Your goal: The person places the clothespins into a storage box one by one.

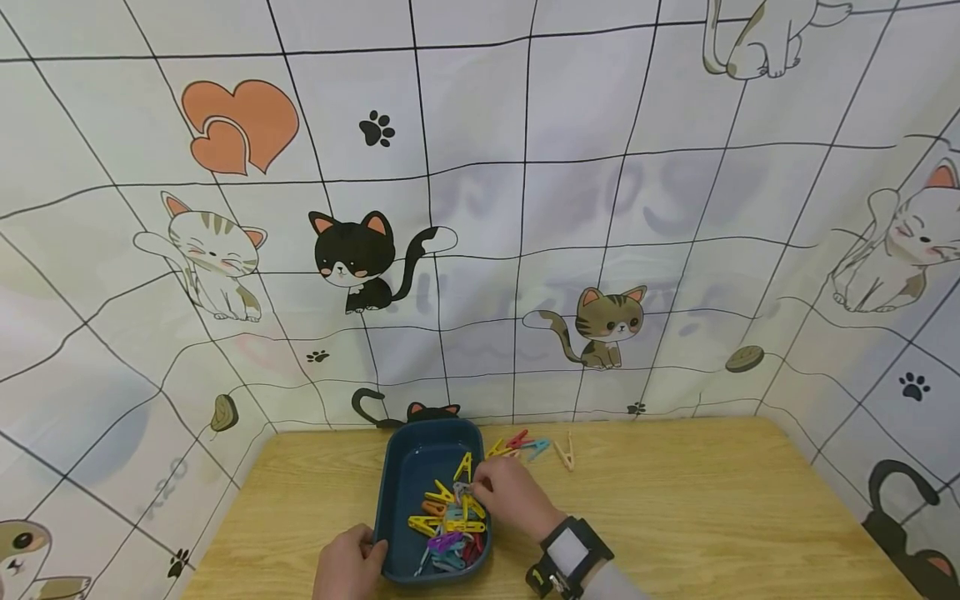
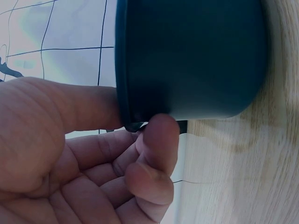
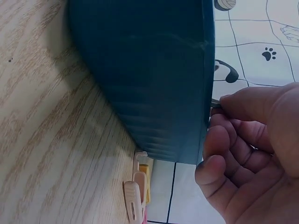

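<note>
A dark blue plastic tray (image 1: 405, 483) stands on the table with a heap of clothespins (image 1: 450, 521) at its near right, in yellow, orange, purple, red and blue. With thumb and fingers my left hand (image 1: 351, 562) grips the rim at the near left corner; the left wrist view shows this hand (image 2: 93, 158) against the tray wall (image 2: 196, 60). Over the right rim, my right hand (image 1: 513, 496) pinches a grey clothespin (image 1: 461, 488). Only a small grey end (image 3: 216, 103) of it shows at the right hand's (image 3: 252, 140) fingertips in the right wrist view.
On the wooden table (image 1: 660, 508), several loose clothespins (image 1: 536, 448) in yellow, red, blue and pale peach lie beyond the tray's far right side. A cloth backdrop (image 1: 480, 208) printed with cats and grid lines rises behind the table and along both sides.
</note>
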A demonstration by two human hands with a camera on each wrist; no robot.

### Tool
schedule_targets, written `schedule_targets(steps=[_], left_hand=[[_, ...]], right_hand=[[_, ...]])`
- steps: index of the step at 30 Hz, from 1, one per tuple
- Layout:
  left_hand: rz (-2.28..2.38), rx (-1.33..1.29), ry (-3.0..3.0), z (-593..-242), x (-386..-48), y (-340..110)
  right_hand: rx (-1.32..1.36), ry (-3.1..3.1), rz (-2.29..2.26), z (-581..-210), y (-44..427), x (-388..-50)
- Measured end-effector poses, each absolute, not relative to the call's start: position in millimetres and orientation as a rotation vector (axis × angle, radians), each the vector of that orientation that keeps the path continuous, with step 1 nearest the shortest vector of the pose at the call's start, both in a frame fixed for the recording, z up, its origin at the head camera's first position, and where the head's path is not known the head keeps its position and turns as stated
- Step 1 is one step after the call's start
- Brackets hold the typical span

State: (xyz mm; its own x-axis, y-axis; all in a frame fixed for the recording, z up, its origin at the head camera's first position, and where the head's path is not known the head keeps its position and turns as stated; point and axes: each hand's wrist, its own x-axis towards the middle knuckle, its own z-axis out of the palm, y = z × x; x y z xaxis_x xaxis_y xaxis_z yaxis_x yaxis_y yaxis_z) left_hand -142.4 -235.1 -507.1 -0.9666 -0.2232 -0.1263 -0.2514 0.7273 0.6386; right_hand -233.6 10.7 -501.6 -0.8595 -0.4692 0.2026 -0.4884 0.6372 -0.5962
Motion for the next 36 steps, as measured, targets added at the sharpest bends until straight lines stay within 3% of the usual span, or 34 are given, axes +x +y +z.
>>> schedule_targets(steps=[12,36], left_hand=[[1.04,-0.382,2.901,-506.9,-141.9,-236.2],[1.018,-0.399,2.908,-507.6,-143.2,-236.2]], right_hand=[[0.788,-2.793,1.117,-509.5,16.7,-235.8],[0.357,-2.676,1.054,-533.7,59.1,-256.6]])
